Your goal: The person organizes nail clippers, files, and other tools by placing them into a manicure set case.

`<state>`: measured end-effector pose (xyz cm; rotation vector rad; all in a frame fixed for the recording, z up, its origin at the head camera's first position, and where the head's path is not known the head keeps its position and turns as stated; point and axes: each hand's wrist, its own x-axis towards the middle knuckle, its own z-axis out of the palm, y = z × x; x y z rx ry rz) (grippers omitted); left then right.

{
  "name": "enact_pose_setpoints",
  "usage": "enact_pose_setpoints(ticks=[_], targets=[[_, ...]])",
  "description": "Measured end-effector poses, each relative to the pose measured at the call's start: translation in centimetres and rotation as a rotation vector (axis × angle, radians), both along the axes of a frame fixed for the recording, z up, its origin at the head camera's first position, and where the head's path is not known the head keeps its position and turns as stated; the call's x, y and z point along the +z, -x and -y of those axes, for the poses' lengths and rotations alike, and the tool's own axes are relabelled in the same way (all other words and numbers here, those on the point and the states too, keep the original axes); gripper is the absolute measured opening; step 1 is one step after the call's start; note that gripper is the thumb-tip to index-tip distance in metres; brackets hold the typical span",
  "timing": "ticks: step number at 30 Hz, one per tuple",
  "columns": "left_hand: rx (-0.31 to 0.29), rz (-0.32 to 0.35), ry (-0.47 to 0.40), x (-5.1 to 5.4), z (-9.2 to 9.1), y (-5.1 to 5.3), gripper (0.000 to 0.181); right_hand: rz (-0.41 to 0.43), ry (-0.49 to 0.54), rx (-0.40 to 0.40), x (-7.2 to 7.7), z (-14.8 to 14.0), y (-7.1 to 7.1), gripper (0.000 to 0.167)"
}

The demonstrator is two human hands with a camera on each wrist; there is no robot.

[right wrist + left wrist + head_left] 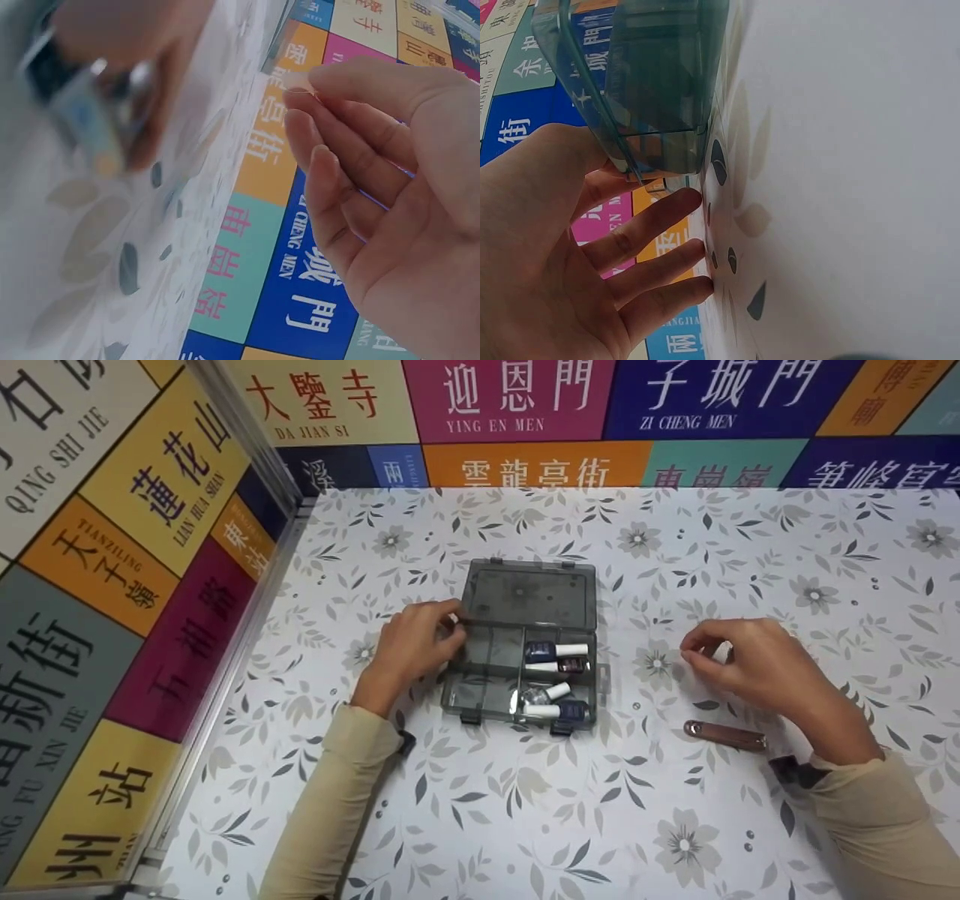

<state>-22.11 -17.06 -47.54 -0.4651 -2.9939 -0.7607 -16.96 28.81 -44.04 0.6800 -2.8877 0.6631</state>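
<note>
A smoky see-through plastic compartment box [480, 690] lies with its lid [532, 592] folded back. Its right-hand compartments hold several small nail polish bottles with white caps, among them a dark blue one [538, 651] and a clear one [535, 696]. My left hand [412, 641] holds the box's left edge between thumb and index finger; in the left wrist view the other fingers spread beneath the box corner [660, 154]. To the right, my right hand [765, 660] hovers with loosely bent fingers, nothing visible in it. Below it lies a brownish nail clipper [726, 735].
A white cloth with grey flowers and leaves [525, 810] covers the table. Colourful panels with Chinese lettering stand along the back [510, 397] and the left side [127, 607]. Dark straps [799, 772] sit at the wrists.
</note>
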Motion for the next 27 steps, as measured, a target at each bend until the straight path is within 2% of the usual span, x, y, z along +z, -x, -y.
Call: enact_pose_setpoints(ticks=[6, 14, 27], targets=[[-0.011, -0.012, -0.013, -0.1, 0.0, 0.0, 0.017, -0.081, 0.046, 0.038, 0.3, 1.4, -0.2, 0.01], [-0.01, -0.028, -0.01, -0.1, 0.0, -0.1, 0.018, -0.146, 0.077, 0.101, 0.8, 4.4, -0.2, 0.011], [-0.009, -0.024, -0.012, 0.0, -0.1, 0.0, 0.02, -0.107, 0.083, 0.177, 0.9, 9.2, 0.2, 0.007]])
